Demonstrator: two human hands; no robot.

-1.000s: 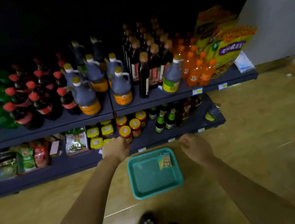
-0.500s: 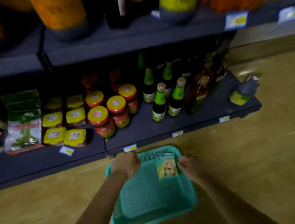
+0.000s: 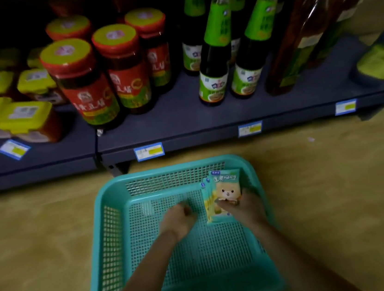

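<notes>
The packets (image 3: pixel 225 189), a small fanned stack with a bear on the front, stand on edge in the far right corner of the teal basket (image 3: pixel 114 227), which sits on the floor (image 3: pixel 40 236) below the shelf (image 3: pixel 183 122).

From the head view, my right hand (image 3: pixel 247 208) pinches the stack at its near end, thumb across the front. To lift it cleanly I judge I should close round the whole stack, since the rear packets fan out to the hand's left and could slip free. I should also bring it straight up, off the mesh wall just beyond my hand.

My left hand (image 3: pixel 178 219) hangs just left of the packets over the basket floor, fingers curled under and apparently empty. Both forearms reach forward and down.
</notes>
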